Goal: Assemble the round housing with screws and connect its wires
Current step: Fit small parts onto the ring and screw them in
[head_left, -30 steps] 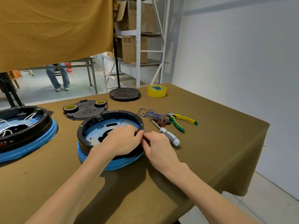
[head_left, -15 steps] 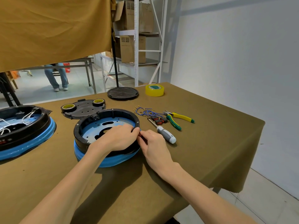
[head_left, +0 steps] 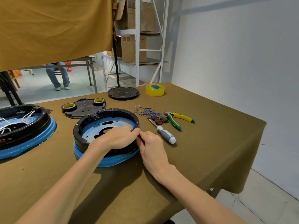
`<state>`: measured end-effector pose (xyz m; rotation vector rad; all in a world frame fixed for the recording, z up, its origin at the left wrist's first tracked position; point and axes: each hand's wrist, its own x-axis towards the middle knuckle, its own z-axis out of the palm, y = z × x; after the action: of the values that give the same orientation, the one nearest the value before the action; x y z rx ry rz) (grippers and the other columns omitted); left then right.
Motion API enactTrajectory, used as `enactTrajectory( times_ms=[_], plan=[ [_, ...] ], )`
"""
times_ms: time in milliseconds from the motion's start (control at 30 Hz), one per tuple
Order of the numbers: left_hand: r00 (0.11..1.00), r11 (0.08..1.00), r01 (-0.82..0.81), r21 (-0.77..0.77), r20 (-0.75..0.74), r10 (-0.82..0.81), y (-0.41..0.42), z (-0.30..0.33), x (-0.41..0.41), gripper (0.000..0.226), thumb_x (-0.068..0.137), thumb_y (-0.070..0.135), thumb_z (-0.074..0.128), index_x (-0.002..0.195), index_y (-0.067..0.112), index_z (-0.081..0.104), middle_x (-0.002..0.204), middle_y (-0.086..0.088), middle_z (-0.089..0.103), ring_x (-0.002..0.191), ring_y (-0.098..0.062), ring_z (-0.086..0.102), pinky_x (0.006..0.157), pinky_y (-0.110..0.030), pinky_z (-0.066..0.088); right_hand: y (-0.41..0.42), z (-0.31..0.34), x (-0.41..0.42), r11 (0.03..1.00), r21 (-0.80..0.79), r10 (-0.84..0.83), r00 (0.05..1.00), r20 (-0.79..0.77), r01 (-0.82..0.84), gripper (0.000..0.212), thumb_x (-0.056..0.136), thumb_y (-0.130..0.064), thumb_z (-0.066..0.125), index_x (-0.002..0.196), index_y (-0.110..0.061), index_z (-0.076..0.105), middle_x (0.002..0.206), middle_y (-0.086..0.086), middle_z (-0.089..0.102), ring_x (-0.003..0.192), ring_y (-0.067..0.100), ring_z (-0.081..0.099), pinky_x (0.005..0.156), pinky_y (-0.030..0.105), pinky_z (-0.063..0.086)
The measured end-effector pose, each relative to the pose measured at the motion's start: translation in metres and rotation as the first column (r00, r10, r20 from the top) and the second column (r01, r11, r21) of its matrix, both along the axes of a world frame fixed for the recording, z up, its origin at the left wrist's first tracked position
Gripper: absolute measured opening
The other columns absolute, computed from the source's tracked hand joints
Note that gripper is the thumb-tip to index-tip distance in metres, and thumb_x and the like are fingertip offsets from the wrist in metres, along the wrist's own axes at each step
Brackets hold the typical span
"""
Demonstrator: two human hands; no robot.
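The round housing [head_left: 106,126] sits at the table's centre; the left hand [head_left: 116,138] lies curled over its rim at 4 o'clock, and the right hand [head_left: 152,146] pinches something small there, too hidden to name; the ring looks stiff and light, best held by its black rim; the wires [head_left: 145,111] wait at 2 o'clock.

Far on the table [head_left: 210,143]: a yellow tape roll [head_left: 155,90] beside a black round stand base [head_left: 123,92]. Farther back, cardboard boxes [head_left: 133,47] on white shelving [head_left: 137,50]; a mustard curtain [head_left: 55,29] upper left.
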<state>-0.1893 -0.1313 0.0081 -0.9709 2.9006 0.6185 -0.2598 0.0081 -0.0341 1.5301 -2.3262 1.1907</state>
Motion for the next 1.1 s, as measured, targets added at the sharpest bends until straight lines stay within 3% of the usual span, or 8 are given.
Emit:
enactTrajectory(
  times_ms=[267,367,500,733,867,967,1100],
  plan=[
    [1.0,1.0,0.0,0.004,-0.03,0.0,0.005,0.003,0.003,0.054,0.106,0.057,0.025,0.08,0.016,0.048,0.075,-0.003,0.047,0.069,-0.021,0.045,0.066,-0.037,0.036,0.006,0.01,-0.007,0.997,0.054,0.051,0.998,0.023,-0.052,0.023,0.103,-0.027,0.059,0.12,-0.015,0.069,0.11,0.003,0.072,0.1,0.016,0.065,0.087,0.034,0.056],
    [0.997,0.998,0.036,-0.042,-0.067,-0.038,0.007,0.002,0.004,0.046,0.108,0.05,0.027,0.085,0.018,0.051,0.084,-0.001,0.058,0.077,-0.018,0.055,0.07,-0.038,0.039,0.005,0.01,-0.007,0.994,0.09,0.064,0.996,-0.062,-0.059,0.024,0.105,-0.026,0.053,0.12,-0.013,0.068,0.109,0.005,0.072,0.098,0.018,0.065,0.086,0.036,0.055],
    [0.992,0.995,0.084,-0.059,-0.088,-0.089,0.009,0.002,0.004,0.041,0.11,0.045,0.025,0.088,0.02,0.05,0.091,-0.004,0.059,0.084,-0.018,0.056,0.075,-0.04,0.039,-0.001,0.018,-0.01,0.978,0.206,0.053,0.983,-0.177,-0.016,0.028,0.106,-0.023,0.046,0.112,-0.009,0.07,0.102,0.01,0.072,0.089,0.025,0.066,0.081,0.042,0.054],
    [0.99,0.99,0.108,-0.089,-0.083,-0.116,0.009,0.004,0.003,0.041,0.112,0.04,0.024,0.088,0.02,0.051,0.091,-0.003,0.059,0.084,-0.017,0.056,0.075,-0.038,0.038,-0.003,0.014,0.0,0.985,0.169,-0.004,0.984,-0.18,0.035,0.029,0.107,-0.024,0.046,0.112,-0.009,0.07,0.1,0.009,0.07,0.086,0.022,0.063,0.071,0.028,0.044],
    [0.987,0.982,0.14,-0.128,-0.064,-0.149,0.014,0.008,0.006,0.04,0.113,0.036,0.024,0.084,0.022,0.048,0.092,-0.003,0.058,0.085,-0.017,0.055,0.081,-0.04,0.043,0.003,0.024,-0.008,0.98,0.197,0.058,0.994,-0.088,-0.039,0.026,0.106,-0.023,0.051,0.114,-0.011,0.072,0.102,0.008,0.073,0.088,0.02,0.066,0.078,0.034,0.056],
    [0.986,0.983,0.136,-0.123,-0.076,-0.145,0.013,0.008,0.007,0.04,0.112,0.036,0.025,0.083,0.023,0.048,0.089,-0.003,0.058,0.082,-0.017,0.054,0.078,-0.039,0.043,0.006,0.031,-0.013,0.974,0.213,0.098,0.992,-0.079,-0.08,0.022,0.103,-0.022,0.056,0.11,-0.01,0.074,0.099,0.007,0.074,0.086,0.018,0.066,0.075,0.031,0.056],
    [0.989,0.989,0.108,-0.102,-0.09,-0.117,0.012,0.006,0.006,0.039,0.112,0.037,0.026,0.084,0.021,0.049,0.088,-0.003,0.058,0.08,-0.018,0.054,0.076,-0.038,0.04,0.0,0.028,-0.009,0.981,0.187,0.071,0.992,-0.102,-0.052,0.024,0.103,-0.02,0.054,0.105,-0.009,0.075,0.092,0.008,0.073,0.076,0.014,0.06,0.064,0.023,0.045]
  ],
)
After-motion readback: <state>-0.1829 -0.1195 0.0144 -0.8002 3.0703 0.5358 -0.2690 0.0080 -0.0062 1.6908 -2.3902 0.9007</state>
